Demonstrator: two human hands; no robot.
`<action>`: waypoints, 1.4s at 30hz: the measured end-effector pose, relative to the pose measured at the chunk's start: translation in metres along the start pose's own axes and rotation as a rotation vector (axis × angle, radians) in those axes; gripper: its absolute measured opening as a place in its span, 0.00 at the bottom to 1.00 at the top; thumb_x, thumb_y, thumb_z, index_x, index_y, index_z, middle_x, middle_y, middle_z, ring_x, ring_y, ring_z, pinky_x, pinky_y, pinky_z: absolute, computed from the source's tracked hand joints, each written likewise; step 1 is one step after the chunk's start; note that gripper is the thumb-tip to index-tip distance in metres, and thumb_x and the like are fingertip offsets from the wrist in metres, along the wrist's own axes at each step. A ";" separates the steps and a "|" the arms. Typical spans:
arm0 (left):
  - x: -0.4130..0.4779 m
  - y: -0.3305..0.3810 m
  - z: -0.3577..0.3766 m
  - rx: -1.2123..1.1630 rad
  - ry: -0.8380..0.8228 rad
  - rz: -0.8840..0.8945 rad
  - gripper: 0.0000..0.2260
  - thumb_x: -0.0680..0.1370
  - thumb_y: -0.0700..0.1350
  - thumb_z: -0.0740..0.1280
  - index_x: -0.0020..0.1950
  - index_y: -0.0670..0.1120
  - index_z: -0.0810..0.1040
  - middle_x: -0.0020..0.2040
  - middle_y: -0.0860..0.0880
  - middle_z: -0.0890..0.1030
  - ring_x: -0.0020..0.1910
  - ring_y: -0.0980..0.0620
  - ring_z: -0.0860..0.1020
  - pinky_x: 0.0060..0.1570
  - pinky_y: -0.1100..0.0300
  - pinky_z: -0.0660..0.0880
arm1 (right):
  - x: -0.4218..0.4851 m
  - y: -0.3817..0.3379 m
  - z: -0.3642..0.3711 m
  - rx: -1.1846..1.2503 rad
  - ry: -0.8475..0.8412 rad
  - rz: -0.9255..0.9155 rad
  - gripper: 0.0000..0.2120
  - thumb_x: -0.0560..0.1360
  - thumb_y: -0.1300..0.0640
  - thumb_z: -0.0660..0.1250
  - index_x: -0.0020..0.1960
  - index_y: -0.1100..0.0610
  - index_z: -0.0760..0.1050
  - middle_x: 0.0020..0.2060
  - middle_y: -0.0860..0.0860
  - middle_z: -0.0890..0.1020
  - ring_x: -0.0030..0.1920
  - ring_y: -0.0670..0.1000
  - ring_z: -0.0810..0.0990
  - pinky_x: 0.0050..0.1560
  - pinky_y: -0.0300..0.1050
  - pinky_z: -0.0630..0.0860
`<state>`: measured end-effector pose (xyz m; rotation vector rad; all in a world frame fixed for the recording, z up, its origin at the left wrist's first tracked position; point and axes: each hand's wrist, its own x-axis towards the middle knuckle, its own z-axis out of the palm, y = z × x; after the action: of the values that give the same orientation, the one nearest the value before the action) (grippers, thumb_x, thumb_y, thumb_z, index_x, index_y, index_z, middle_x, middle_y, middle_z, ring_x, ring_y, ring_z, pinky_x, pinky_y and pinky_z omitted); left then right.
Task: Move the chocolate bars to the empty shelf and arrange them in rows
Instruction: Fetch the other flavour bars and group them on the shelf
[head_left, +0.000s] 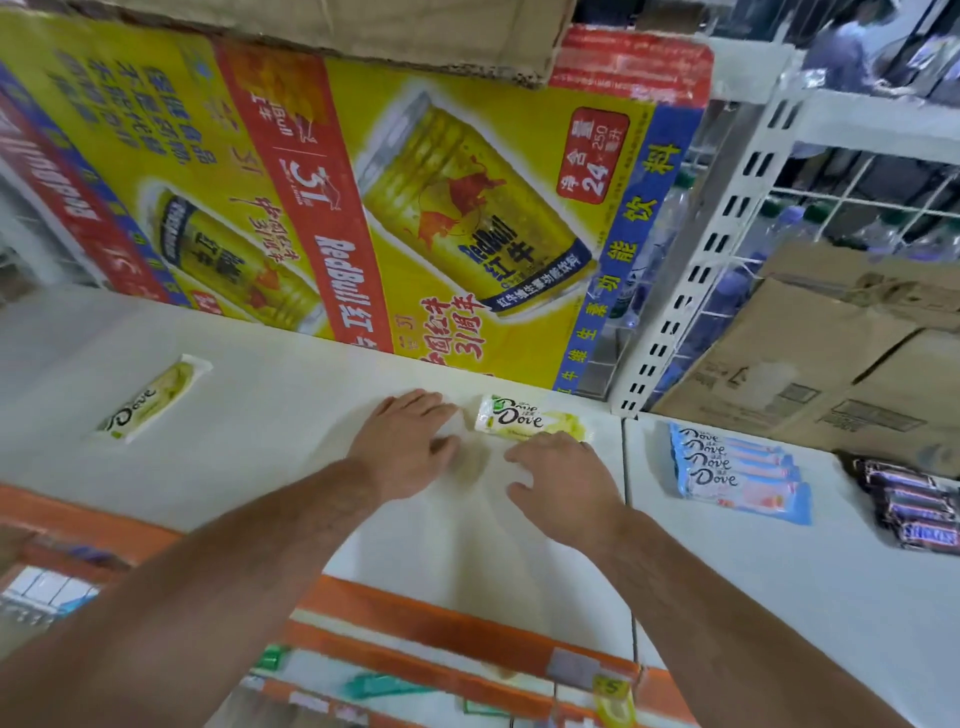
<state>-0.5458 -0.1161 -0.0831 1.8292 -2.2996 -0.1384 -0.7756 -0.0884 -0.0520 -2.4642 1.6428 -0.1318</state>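
While that big Red Bull carton (363, 208) fills the back of the bay, the white shelf (260, 457) in front of it is your working ground, and it is nearly bare. Over on the neighbouring shelf (779, 582) to your right sits a fanned stack of blue Dove bars (737, 470), with dark Snickers bars (914, 514) just beyond them. Far off to your left lies one yellow-green Dove bar (150, 400), angled and on its own.

Now to the action: your left hand (405, 447) rests flat on the shelf, fingers (421, 402) straight and close together, tips just beside the left end of a second yellow-green Dove bar (524, 422). Your right hand (566, 483) hovers at that bar's near edge, its fingers loosely curled and gripping nothing; whether they touch the wrapper, I cannot tell. The bar lies flat, close to the carton, near the right end of the shelf.

Expect it to be light and thin, stiff along its length yet likely to snap if you bend it. That glossy wrapper looks slippery on the smooth shelf, so a nudge should slide it easily. To lift, pinch across the two long edges near the middle, not the crimped ends, which will only flex. To square it into a row, push with flat fingers along a long side.
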 end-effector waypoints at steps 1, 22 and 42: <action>-0.002 0.000 -0.001 -0.023 -0.006 -0.018 0.26 0.77 0.60 0.54 0.73 0.54 0.68 0.75 0.53 0.66 0.75 0.53 0.61 0.74 0.54 0.56 | 0.001 -0.002 0.000 0.006 -0.003 -0.029 0.20 0.74 0.47 0.62 0.65 0.46 0.74 0.61 0.48 0.77 0.62 0.53 0.71 0.63 0.46 0.68; -0.098 -0.210 -0.096 0.037 0.165 -0.237 0.21 0.75 0.58 0.61 0.63 0.50 0.78 0.62 0.50 0.79 0.63 0.47 0.75 0.65 0.54 0.70 | 0.104 -0.237 0.028 0.041 -0.032 -0.291 0.14 0.75 0.49 0.61 0.59 0.48 0.77 0.55 0.50 0.80 0.56 0.55 0.75 0.55 0.52 0.74; -0.135 -0.362 -0.122 -0.083 0.113 -0.337 0.18 0.78 0.52 0.61 0.65 0.48 0.77 0.63 0.49 0.79 0.63 0.46 0.73 0.62 0.53 0.70 | 0.210 -0.365 0.056 -0.110 -0.203 -0.355 0.24 0.74 0.44 0.65 0.67 0.50 0.68 0.67 0.51 0.72 0.70 0.53 0.66 0.64 0.50 0.68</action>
<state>-0.1463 -0.0616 -0.0486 2.1066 -1.8677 -0.1718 -0.3544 -0.1395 -0.0407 -2.7254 1.1516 0.1627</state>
